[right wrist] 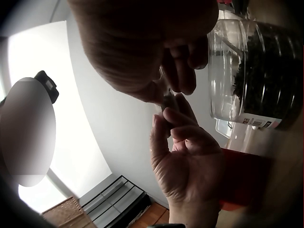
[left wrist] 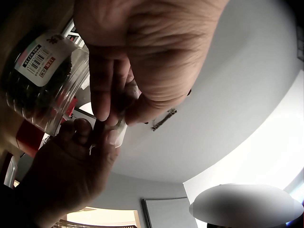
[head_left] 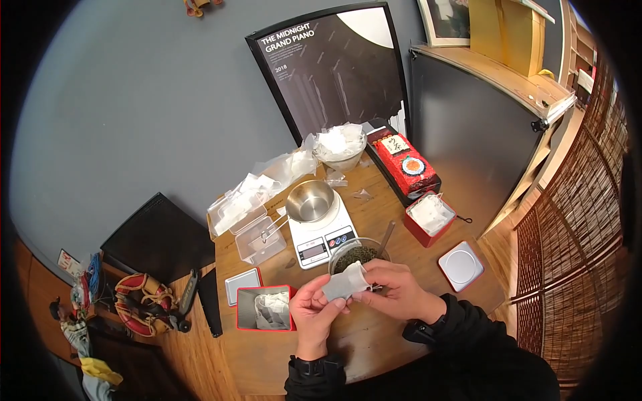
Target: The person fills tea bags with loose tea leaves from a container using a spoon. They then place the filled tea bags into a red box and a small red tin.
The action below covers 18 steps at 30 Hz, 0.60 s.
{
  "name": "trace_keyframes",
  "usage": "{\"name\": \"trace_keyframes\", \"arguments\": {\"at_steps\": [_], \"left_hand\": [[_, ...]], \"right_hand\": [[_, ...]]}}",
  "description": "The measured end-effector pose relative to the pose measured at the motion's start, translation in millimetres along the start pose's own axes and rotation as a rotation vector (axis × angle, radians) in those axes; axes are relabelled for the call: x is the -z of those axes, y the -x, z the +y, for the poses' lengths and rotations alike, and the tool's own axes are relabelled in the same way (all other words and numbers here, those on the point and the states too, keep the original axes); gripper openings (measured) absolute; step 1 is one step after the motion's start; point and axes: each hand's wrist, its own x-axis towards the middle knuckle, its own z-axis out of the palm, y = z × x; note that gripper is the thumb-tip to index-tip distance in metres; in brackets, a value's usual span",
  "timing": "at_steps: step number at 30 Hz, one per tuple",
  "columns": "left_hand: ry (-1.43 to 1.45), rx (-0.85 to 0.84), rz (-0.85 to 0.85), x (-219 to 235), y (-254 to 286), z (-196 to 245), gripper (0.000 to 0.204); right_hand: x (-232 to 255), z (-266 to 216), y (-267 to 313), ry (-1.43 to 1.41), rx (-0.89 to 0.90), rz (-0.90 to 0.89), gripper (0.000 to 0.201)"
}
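Note:
Between my two hands is a small white tea bag, raised in front of a clear plastic jar of dark green tea leaves. My left hand pinches one end, thumb in front and fingers behind. At the bag's other end, my right hand pinches the fabric with thumb and fingertips. A spoon handle sticks up out of the jar. Both wrist views show the fingertips meeting around the bag, and most of it is hidden there.
Behind the jar, a metal bowl sits on a white kitchen scale. Red tins holding white bags stand left and right, with lids beside them. A clear box, a heaped bowl and a red tea packet lie farther back.

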Motion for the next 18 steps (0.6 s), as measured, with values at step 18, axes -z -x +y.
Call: {"name": "trace_keyframes", "arguments": {"at_steps": [18], "left_hand": [[-0.265,-0.197,-0.102,-12.8,-3.9,-1.1,0.069]], "right_hand": [[0.6,-1.9,2.0,-0.102,-0.187,0.11,0.014]]}}
